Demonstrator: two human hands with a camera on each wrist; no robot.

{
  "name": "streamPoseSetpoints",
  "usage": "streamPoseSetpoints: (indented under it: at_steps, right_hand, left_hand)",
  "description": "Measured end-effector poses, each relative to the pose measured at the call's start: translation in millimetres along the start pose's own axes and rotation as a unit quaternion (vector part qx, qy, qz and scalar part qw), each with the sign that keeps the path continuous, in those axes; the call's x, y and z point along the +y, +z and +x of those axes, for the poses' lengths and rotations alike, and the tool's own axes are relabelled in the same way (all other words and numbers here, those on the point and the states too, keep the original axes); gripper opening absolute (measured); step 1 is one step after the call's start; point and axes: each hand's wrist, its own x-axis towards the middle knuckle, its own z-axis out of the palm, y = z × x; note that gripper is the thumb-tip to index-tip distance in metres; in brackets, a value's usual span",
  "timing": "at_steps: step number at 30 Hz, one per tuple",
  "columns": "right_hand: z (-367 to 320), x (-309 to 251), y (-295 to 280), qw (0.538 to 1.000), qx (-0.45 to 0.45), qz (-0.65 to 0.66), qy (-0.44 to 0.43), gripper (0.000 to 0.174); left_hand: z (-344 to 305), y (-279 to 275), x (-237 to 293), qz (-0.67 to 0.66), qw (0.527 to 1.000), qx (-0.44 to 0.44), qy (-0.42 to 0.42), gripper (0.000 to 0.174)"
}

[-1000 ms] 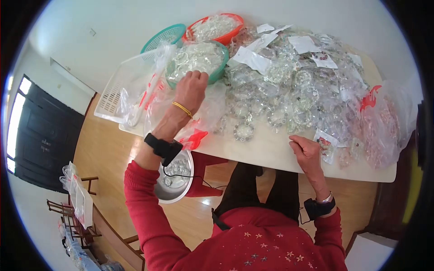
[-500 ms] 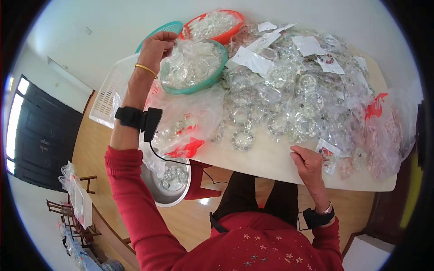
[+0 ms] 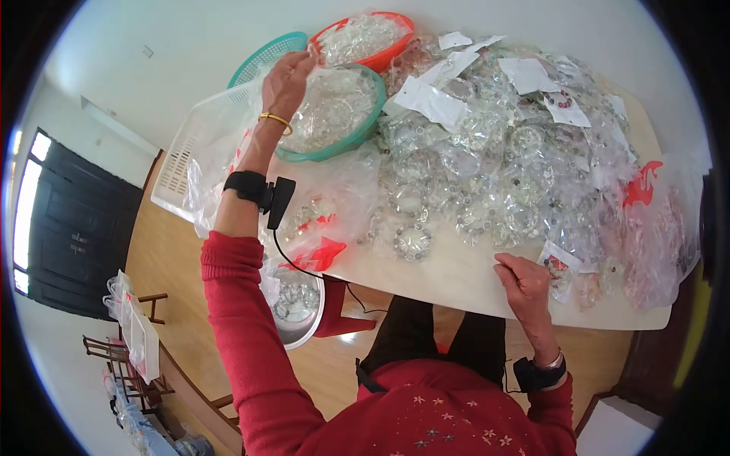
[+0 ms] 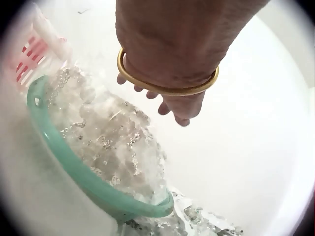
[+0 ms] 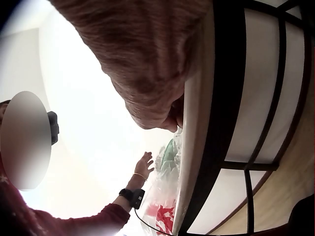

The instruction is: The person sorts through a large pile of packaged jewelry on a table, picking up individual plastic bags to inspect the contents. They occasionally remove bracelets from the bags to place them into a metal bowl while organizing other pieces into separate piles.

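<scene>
My left hand [image 3: 286, 85] is raised over the left side of a green basket [image 3: 356, 139] heaped with clear plastic packets [image 3: 334, 110]. In the left wrist view its fingertips show apart above the basket's green rim [image 4: 78, 169], with nothing between them. From the right wrist view the same left hand [image 5: 143, 163] appears with spread fingers. My right hand [image 3: 526, 287] rests at the table's front edge, fingers loosely curled and holding nothing. Close to it lies a small packet with a white card [image 3: 559, 262]. Bagged bead bracelets [image 3: 502, 175] form a wide heap beyond.
A red basket [image 3: 397, 50] of packets and another green basket [image 3: 262, 59] stand at the back. A white crate [image 3: 182, 163] and plastic bags [image 3: 334, 182] lie left. Below, a metal basin [image 3: 304, 334] holds bracelets. A bag of pink items [image 3: 654, 258] sits right.
My left hand has moved from the front of the green basket's contents to its far left, then slightly right. The right hand stays at the table edge.
</scene>
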Motion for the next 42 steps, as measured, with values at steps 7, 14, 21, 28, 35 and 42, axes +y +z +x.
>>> streamPoseSetpoints:
  at_steps: [7,14,21,28,35,42]
  right_hand:
    - [-1.6,2.5,-1.6,1.000,0.022,-0.002,-0.005,0.012]
    - [-5.8,7.3,0.5,0.999,0.028,-0.001,-0.018,0.012]
    - [-5.4,8.0,-0.3,0.999,0.038,0.003,-0.036,0.013]
    - [-7.0,12.4,0.9,0.999,0.039,0.000,-0.038,0.013]
    - [-8.5,14.7,2.2,0.998,0.045,0.017,-0.038,0.016]
    - [-3.6,2.7,-7.5,0.981,0.015,0.128,0.148,0.020]
  left_hand:
    - [-10.7,34.4,-9.2,0.036,0.992,-0.121,-0.002,0.063]
    - [10.5,41.0,-13.3,0.183,0.956,-0.220,-0.070,0.057]
    - [-64.5,67.4,144.3,-0.038,0.970,-0.209,0.120,0.036]
    - [-79.4,159.6,166.1,-0.072,0.982,-0.129,0.114,0.039]
    - [-86.8,115.7,173.5,-0.493,0.813,-0.269,-0.151,0.027]
    - [-144.2,85.4,204.5,-0.634,0.724,-0.230,-0.148,0.029]
